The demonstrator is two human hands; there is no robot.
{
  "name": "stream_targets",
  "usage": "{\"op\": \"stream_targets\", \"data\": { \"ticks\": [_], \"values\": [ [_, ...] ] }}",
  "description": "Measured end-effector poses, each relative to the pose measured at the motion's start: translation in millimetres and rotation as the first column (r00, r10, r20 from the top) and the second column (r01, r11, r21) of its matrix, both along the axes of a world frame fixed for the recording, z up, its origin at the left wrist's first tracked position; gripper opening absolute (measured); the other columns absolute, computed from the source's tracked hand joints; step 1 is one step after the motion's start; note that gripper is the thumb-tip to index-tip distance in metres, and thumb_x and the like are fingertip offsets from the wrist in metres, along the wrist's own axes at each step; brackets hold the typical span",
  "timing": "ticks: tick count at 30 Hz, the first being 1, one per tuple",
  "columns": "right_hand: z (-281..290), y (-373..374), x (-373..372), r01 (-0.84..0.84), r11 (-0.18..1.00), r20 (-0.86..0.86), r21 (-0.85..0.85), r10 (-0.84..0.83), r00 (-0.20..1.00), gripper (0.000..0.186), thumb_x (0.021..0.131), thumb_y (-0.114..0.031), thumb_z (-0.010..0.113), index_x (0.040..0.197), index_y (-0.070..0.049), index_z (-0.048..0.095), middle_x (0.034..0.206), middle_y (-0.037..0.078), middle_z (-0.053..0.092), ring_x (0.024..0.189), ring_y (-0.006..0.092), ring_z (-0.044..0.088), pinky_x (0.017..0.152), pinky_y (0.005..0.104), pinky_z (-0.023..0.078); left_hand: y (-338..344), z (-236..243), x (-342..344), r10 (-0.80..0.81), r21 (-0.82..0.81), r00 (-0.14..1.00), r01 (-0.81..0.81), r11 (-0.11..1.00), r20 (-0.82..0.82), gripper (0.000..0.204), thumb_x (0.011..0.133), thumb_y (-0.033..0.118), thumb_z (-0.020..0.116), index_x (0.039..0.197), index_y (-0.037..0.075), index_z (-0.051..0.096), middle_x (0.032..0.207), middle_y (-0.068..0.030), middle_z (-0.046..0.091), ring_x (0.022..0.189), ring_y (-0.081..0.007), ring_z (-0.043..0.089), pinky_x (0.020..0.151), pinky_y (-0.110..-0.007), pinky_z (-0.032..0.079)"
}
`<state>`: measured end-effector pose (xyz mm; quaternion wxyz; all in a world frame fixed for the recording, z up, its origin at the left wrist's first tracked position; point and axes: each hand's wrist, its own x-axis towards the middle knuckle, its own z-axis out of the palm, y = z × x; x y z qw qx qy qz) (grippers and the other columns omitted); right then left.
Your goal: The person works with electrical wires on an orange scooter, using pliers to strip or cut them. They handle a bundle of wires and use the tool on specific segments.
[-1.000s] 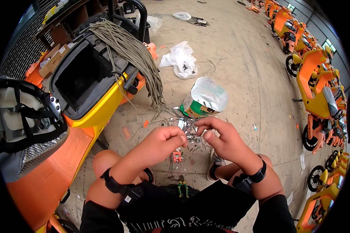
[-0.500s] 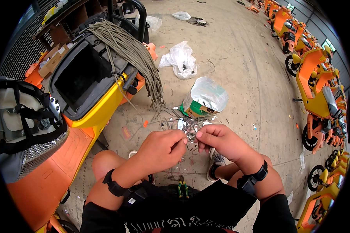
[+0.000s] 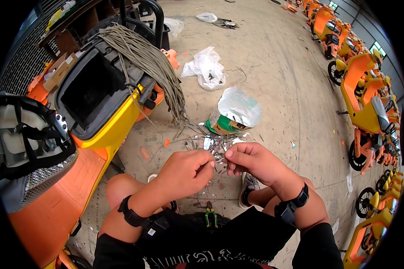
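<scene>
My left hand (image 3: 182,174) and my right hand (image 3: 257,164) meet in front of me, fingertips a short gap apart. Both are closed in a pinch. A thin sliver seems to run between them, too small to name against the clutter behind. Beneath and beyond the hands, thin strips and scraps (image 3: 194,143) litter the concrete floor. Just past them stands an open bag (image 3: 223,124), green outside with a silvery lining. Pliers with green-and-yellow handles (image 3: 210,219) lie on the dark cloth at my lap, and neither hand touches them.
To my left stands a yellow-orange scooter (image 3: 114,131), a bundle of grey-brown cords (image 3: 141,51) draped over its open compartment. A clear plastic bag (image 3: 206,67) lies farther out on the floor. Rows of orange-yellow scooters (image 3: 361,98) line the right side.
Both hands keep their pinch and almost the same position, with the right fingers shifting slightly. The surroundings have slid a little to the left and up in the view.
</scene>
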<state>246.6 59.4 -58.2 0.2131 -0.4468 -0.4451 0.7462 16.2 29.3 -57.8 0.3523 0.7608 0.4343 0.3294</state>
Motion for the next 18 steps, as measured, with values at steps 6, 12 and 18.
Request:
{"op": "stream_targets", "data": {
  "ticks": [6,12,18],
  "values": [
    [-6,-3,-1,0.044,0.988,-0.108,-0.149,-0.061,0.992,0.02,0.1,-0.025,0.063,0.1,-0.006,0.069,0.081,-0.001,0.066,0.073,0.0077,0.06,0.066,0.0219,0.048,-1,0,2,-0.001,-0.065,1.0,0.002,0.998,0.025,0.012,0.091,0.016,0.064,0.092,0.004,0.066,0.072,-0.0128,0.065,0.06,-0.0287,0.065,0.056,-0.039,0.049],
    [-5,-4,-5,0.02,0.999,-0.009,-0.027,-0.02,1.0,0.017,0.101,-0.019,0.061,0.099,-0.003,0.067,0.083,0.003,0.066,0.078,0.0124,0.065,0.069,0.0241,0.05,0,2,5,0.008,-0.099,1.0,-0.009,0.995,-0.019,0.016,0.094,0.02,0.066,0.099,0.005,0.066,0.075,-0.0102,0.065,0.06,-0.0209,0.065,0.056,-0.035,0.049],
    [-13,-10,-10,0.045,0.949,0.083,0.312,-0.075,0.994,0.02,0.099,-0.022,0.066,0.101,-0.001,0.068,0.085,0.0,0.069,0.075,0.0065,0.061,0.067,0.0237,0.049,0,-2,6,0.04,-0.092,0.996,-0.032,0.995,0.077,0.012,0.095,0.013,0.064,0.1,0.003,0.065,0.078,-0.0101,0.063,0.06,-0.0191,0.063,0.058,-0.032,0.05]
  ]
}}
